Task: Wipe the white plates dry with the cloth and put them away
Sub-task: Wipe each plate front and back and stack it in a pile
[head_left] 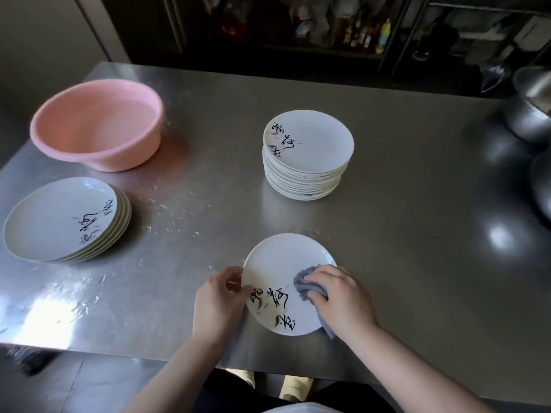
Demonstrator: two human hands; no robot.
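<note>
wiping the round white inscribed plate (283, 281) with a grey-blue cloth (310, 289) bunched in the right hand (343, 296)'s grip; left hand (219, 296) pinches its rim; a short plate stack (64, 219) beyond-left likely awaits, the tall plate stack (307, 153) ahead seems done.

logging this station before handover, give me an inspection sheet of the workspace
surface: steel table, water drops left of centre
job's things: plate under cloth; tall stack mid-table; short stack at left
clutter: pink basin far left; metal bowls at right edge
grippers: left hand pinches the plate's rim; right hand presses the cloth on the plate
cables: nothing seen
surroundings: dark shelves with bottles behind the table
</note>
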